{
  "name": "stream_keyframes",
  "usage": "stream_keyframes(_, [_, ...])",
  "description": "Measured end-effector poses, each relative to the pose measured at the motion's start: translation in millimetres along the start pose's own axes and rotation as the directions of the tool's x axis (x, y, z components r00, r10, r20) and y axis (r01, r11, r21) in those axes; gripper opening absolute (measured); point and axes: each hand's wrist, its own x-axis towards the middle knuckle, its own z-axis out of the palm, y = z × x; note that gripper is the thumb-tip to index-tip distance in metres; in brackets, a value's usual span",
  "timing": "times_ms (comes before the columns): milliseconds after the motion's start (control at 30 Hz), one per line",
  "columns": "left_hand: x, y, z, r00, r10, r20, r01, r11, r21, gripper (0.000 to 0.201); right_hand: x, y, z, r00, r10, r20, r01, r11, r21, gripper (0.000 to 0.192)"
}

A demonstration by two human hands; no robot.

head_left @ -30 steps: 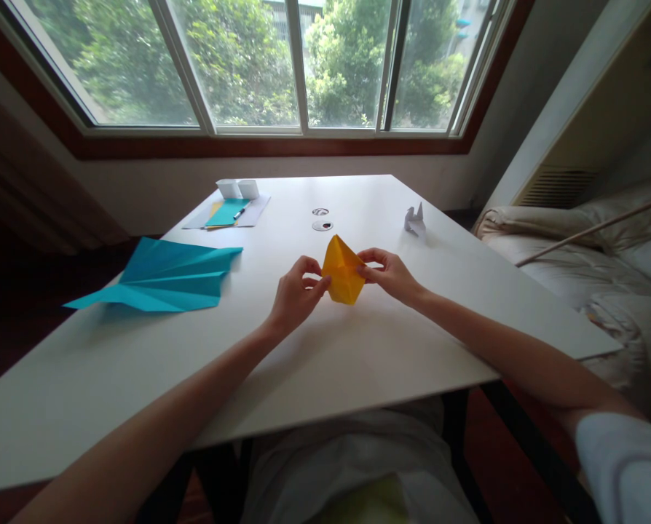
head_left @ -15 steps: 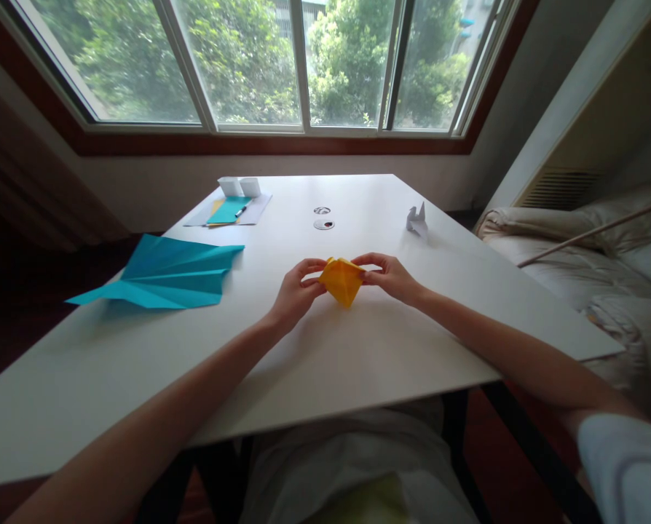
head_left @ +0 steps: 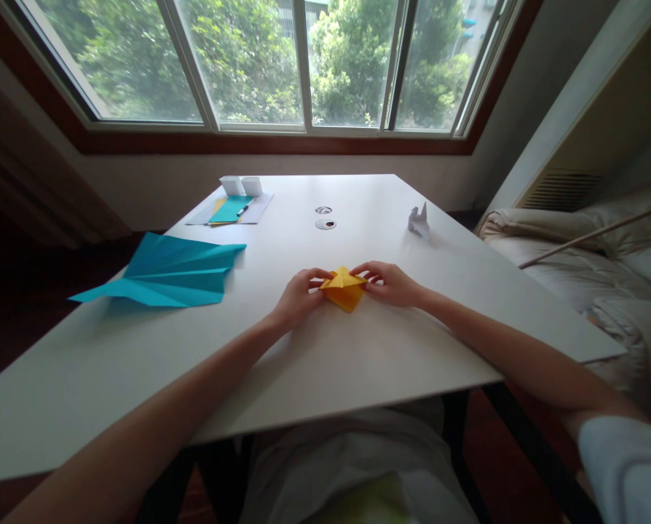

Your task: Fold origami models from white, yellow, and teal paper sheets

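Yellow paper (head_left: 344, 290), folded into a small pointed shape, lies low on the white table (head_left: 358, 364), near its middle. The left hand (head_left: 298, 295) pinches the paper's left edge between thumb and fingers; the right hand (head_left: 391, 284) pinches its right edge the same way. Both hands are closed on the paper, one on each side, with the paper between them.

To the left, well apart, a blue folded sheet (head_left: 167, 276) lies flat, overhanging the table's edge. At the far left corner sit two white cups (head_left: 242, 185) beside a stack of sheets (head_left: 231, 210) with a pen (head_left: 242, 211) on it. A white paper crane (head_left: 419, 221) stands at the far right. Two round holes (head_left: 324, 217) mark the tabletop beyond the hands.
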Motion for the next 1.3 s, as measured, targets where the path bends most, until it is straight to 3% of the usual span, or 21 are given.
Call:
stream_keyframes(200, [1.2,-1.0,-1.0,0.997,0.08,0.002,-0.08,0.993,0.093,0.024,-0.5,1.3,-1.0,0.998,-0.056,0.024,0.057,0.996,-0.063,0.031])
stream_keyframes(300, [0.6,1.9,-1.1,0.996,0.081,-0.044,-0.076,0.991,0.106,0.031,0.2,3.4,1.7,0.999,-0.015,-0.044,0.015,1.0,0.005,0.034])
stream_keyframes(467, [-0.3,8.2,-4.3,1.0,0.014,-0.005,-0.014,0.998,0.063,0.039,3.7,8.4,2.9,0.985,0.128,-0.119,-0.097,0.967,0.235,0.025])
stream_keyframes(633, [-1.9,11.9,-5.2,0.999,0.039,0.002,-0.039,0.998,0.05,0.041,7.0,7.0,1.1,0.968,0.234,-0.087,-0.164,0.859,0.485,0.021])
stream_keyframes(1000, [-2.7,9.8,1.7,0.999,0.032,0.009,-0.031,0.998,-0.057,0.024,5.5,-5.1,3.7,0.97,0.242,0.018,-0.206,0.783,0.586,0.024])
stream_keyframes(1100, [-1.0,5.8,-0.2,0.998,0.056,0.003,-0.056,0.998,0.0,0.022,4.7,-7.0,3.8,0.969,0.242,0.044,-0.218,0.761,0.611,0.025])
stream_keyframes(1300, [-1.0,5.7,-2.4,0.973,0.218,-0.068,-0.186,0.93,0.318,0.013,3.9,-8.6,3.7,0.96,0.281,0.005,-0.23,0.777,0.587,0.023])
